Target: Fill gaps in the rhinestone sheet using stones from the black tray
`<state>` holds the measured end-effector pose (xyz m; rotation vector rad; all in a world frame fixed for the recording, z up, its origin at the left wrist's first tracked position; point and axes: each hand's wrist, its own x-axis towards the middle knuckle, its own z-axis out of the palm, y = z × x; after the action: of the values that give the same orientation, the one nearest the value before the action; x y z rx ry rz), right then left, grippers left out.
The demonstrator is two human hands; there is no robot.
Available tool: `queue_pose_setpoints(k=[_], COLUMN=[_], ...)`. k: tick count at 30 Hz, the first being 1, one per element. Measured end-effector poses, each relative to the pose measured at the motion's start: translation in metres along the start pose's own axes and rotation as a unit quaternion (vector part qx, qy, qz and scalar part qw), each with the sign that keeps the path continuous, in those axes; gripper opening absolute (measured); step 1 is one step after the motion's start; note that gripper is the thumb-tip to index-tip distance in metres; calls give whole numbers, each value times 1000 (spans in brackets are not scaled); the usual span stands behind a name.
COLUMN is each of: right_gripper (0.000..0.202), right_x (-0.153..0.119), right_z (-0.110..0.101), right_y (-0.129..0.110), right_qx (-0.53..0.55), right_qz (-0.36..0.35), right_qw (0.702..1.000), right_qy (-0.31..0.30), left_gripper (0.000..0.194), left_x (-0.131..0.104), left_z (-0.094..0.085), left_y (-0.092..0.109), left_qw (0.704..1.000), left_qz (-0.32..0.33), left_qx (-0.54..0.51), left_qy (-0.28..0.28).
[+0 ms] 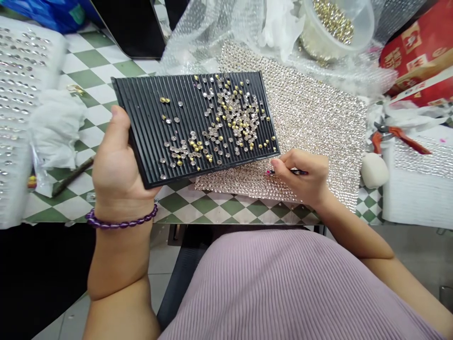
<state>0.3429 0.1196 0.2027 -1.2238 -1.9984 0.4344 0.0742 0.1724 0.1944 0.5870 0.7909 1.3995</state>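
My left hand (118, 156) grips the left end of a black ridged tray (141, 101), thumb on the near side of its edge. Loose rhinestones (235, 115), some clear and some gold-backed, lie scattered over the ridges, mostly toward the right. My right hand (304, 172) is closed around a slim dark pen-like tool (297, 172) with a pink tip. That tip is at the surface of a sheet covered in rhinestones (318, 118), just below the tray's right corner. The tray is held above the sheet and hides part of it.
A clear tub of gold rhinestones (366, 28) stands at the back on bubble wrap (208, 28). Orange-handled pliers (406, 139), a white lump (375, 170) and a white foam block (417, 203) are at right. Another studded white block (17, 156) and crumpled tissue (58, 127) lie left.
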Motion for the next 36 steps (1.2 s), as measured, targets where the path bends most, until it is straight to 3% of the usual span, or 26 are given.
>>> queue_pose_setpoints(k=[4, 14, 21, 26, 29, 36], right_gripper=[30, 32, 31, 33, 36, 39], right_x=[3, 1, -3, 13, 34, 61], right_z=[0, 0, -1, -8, -4, 22], right_y=[1, 2, -2, -16, -23, -29], right_qx=[4, 16, 7, 86, 82, 7], right_qz=[-3, 28, 9, 12, -7, -69], right_qw=[1000, 999, 1000, 993, 989, 997], right_qy=[-26, -23, -21, 74, 123, 29], left_gripper=[42, 43, 43, 37, 39, 40], left_x=[1, 1, 1, -4, -5, -3], left_z=[-1, 0, 1, 6, 7, 8], left_y=[0, 1, 1, 1, 2, 2], left_qw=[1000, 1000, 1000, 1000, 999, 1000], left_qz=[0, -8, -7, -9, -13, -14], left_qx=[-6, 12, 14, 20, 32, 17], left_qy=[1, 3, 18, 10, 11, 14])
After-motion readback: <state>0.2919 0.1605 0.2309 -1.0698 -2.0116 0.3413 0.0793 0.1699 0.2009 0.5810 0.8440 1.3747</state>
